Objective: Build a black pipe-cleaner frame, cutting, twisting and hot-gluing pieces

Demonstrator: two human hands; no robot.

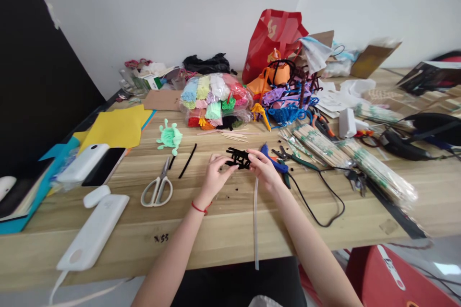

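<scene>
Between my two hands, above the middle of the wooden table, is a small black fuzzy lattice-like piece [238, 159]. My left hand [217, 174] pinches its left end with thumb and fingers. The fingers of my right hand [262, 168] close on its right end. Just right of my right hand lies a blue glue gun [274, 159], with a clear glue stick [256, 225] reaching down past the table's front edge. To the left are black fuzzy strips [188, 160], white-handled scissors [157, 191] and a mint green fuzzy figure [169, 137].
Bagged colourful fuzzy stems [216, 98], a red bag [273, 38] and blue and purple pieces [288, 100] stand behind. Pliers [321, 122] and packed wooden sticks [324, 146] lie right; a white power bank [93, 232], phone [104, 167] and yellow sheets [113, 127] left.
</scene>
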